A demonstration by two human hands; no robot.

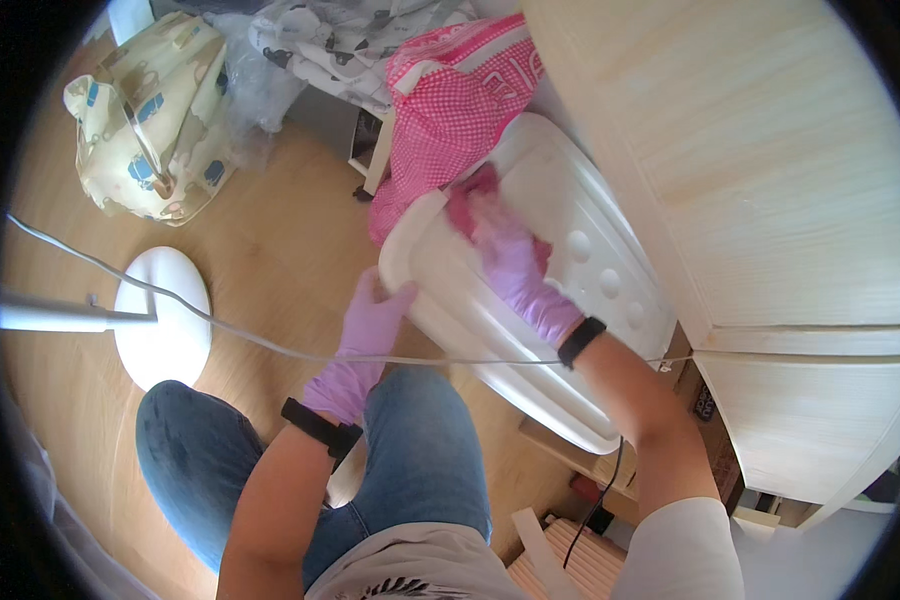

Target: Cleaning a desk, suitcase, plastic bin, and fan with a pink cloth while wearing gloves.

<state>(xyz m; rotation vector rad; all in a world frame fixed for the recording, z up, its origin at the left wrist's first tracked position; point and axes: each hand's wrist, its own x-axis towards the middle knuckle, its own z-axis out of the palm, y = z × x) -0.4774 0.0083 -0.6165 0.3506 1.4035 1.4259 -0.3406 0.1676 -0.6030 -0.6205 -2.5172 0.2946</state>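
Note:
A large white plastic tub (600, 180), or a lid shaped like one, lies slanted before me with raised round bumps on its surface. My left hand (375, 315), in a thin purple glove, grips the tub's near left rim between thumb and fingers. Inside the tub, my right hand (506, 251), gloved the same way and blurred, presses a dark pink cloth (474, 196) against the surface. A pink checked fabric (450, 124) with white lettering hangs over the tub's far left corner.
Pale wooden cabinet doors (787, 165) stand along the right. A patterned bag (154, 120) sits at the upper left, above a white round stand base (163, 319). A grey cable (270, 343) crosses the view above my left wrist. Cardboard boxes (570, 454) lie under the tub's near end.

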